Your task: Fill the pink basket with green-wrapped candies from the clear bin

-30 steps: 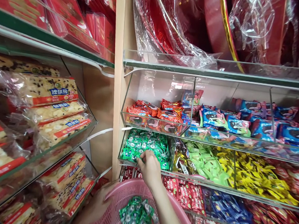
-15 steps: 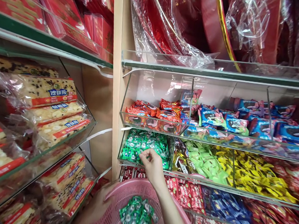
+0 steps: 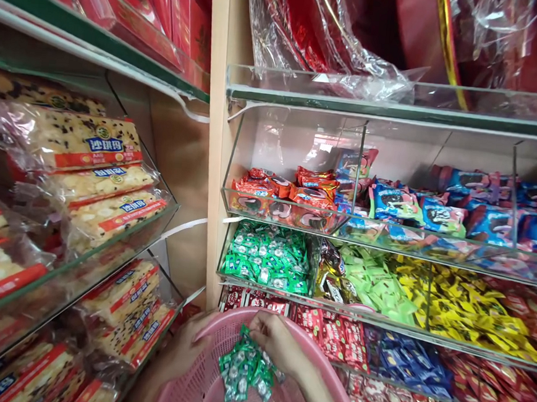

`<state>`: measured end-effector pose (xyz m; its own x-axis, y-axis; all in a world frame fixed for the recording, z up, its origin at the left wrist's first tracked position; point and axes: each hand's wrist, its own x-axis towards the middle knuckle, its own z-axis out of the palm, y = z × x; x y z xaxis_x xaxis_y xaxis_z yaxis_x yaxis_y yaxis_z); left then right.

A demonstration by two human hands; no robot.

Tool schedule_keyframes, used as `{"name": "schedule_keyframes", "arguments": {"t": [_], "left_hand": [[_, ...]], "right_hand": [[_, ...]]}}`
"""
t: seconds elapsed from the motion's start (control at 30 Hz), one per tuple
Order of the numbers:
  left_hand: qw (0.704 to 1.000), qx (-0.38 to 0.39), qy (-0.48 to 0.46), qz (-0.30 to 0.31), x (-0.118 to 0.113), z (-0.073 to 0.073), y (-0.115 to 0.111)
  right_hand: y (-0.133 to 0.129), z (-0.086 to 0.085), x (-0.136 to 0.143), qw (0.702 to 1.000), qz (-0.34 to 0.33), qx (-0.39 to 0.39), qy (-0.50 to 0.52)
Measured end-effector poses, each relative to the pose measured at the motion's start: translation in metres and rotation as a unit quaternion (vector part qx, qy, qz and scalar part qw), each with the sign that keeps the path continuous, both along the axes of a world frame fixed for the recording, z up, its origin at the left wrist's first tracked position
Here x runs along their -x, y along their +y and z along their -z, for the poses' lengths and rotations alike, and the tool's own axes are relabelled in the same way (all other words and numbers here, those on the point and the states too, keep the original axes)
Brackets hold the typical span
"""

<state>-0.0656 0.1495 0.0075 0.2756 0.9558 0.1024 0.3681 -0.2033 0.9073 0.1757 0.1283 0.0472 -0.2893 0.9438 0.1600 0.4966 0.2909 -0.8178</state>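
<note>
A pink plastic basket (image 3: 324, 379) with a perforated wall is at the bottom centre. Green-wrapped candies (image 3: 246, 369) lie piled inside it. My left hand (image 3: 187, 343) grips the basket's left rim. Over the pile, inside the basket's far side, is my right hand (image 3: 271, 337), its fingers closed and curled downward; whether a candy is between them is hidden. Beyond the basket, a clear shelf bin holds many more green candies (image 3: 268, 257).
Glass shelves (image 3: 396, 112) span the right side, with red and blue cookie packs (image 3: 393, 201), yellow candies (image 3: 469, 303) and blue candies (image 3: 411, 361). Packaged pastries (image 3: 110, 139) fill the left shelves. A wooden post (image 3: 213, 159) stands between them.
My right hand has moved down from the green candy bin into the basket. My left hand stays on the rim. The view has shifted slightly.
</note>
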Motion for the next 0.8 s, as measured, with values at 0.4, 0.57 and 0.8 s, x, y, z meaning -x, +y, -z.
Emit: {"name": "schedule_keyframes", "arguments": {"t": [0.4,0.57,0.8], "left_hand": [[0.997,-0.023,0.062,0.027,0.0,-0.002,0.001],[0.997,-0.025,0.075,0.023,0.001,-0.003,0.0],[0.998,-0.018,0.064,0.018,0.0,-0.005,0.0]], "right_hand": [[0.01,0.054,-0.016,0.997,0.016,-0.015,-0.078],[0.011,0.046,-0.027,0.99,0.073,-0.025,-0.117],[0.01,0.045,-0.03,0.982,0.095,-0.026,-0.161]]}}
